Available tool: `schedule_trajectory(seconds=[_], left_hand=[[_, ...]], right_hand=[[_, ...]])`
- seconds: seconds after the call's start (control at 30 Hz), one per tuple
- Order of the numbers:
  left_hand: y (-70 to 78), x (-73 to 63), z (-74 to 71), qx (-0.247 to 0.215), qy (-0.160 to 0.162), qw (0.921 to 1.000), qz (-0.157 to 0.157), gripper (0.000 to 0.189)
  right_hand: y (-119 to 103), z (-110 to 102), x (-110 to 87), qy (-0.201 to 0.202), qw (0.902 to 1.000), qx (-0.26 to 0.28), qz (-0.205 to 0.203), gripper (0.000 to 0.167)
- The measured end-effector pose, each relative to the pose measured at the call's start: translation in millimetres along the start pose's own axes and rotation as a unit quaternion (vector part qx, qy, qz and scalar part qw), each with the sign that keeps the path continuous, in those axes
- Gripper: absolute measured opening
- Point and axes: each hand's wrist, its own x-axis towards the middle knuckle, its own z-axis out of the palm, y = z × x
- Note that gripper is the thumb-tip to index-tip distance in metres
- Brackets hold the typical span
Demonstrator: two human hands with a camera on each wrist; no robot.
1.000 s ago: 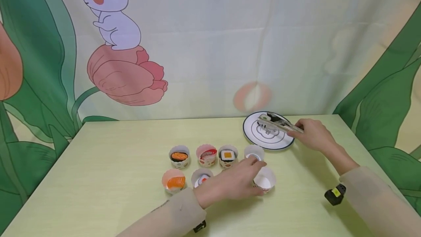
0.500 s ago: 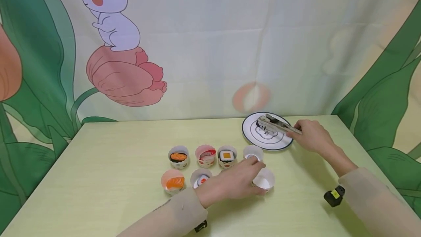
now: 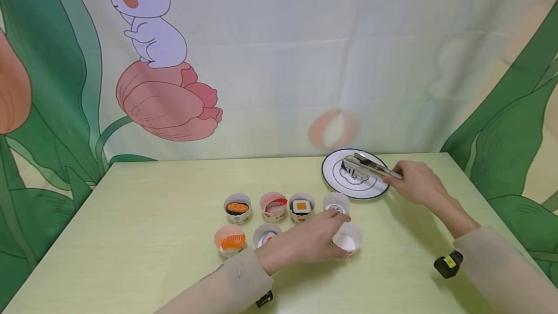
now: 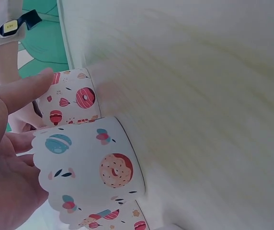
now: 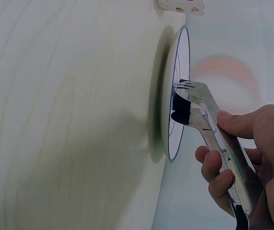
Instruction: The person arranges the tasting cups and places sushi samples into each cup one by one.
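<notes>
My left hand reaches over the paper cups and holds the front-right cup, its thumb at the near side. In the left wrist view the thumb tip meets the rim of a cup printed with red donuts; a cup with a pink donut print stands nearer. My right hand grips metal tongs, thumb on one arm, fingers curled round the other. Between the fork-like tong ends is a small black piece, close over the blue-rimmed white plate.
Several paper cups hold sushi pieces: an orange-topped one, a red one, a square white-and-yellow one and a salmon one. A printed curtain hangs behind the table.
The front-right cup has shifted slightly left with my left hand still at it. The tongs' ends have moved a little over the plate, and my right hand has dipped slightly.
</notes>
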Motion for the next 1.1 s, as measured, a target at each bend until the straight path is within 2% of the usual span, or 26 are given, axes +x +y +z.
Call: schedule_trajectory(seconds=[0.27, 0.63, 1.1], left_hand=[[-1.5, 0.3, 0.8, -0.028, -0.006, 0.9996, -0.006, 0.071], [-3.8, 1.7, 0.6, -0.052, 0.004, 0.9986, 0.012, 0.063], [-4.8, 2.8, -0.7, -0.050, 0.000, 0.9987, 0.004, 0.062]], right_hand=[[2.7, -2.1, -8.6, 0.009, 0.9998, 0.001, -0.017, 0.036], [3.0, -7.4, -25.2, 0.020, 0.9993, -0.002, -0.032, 0.035], [-1.4, -15.4, -47.5, 0.031, 0.9977, 0.002, -0.060, 0.030]])
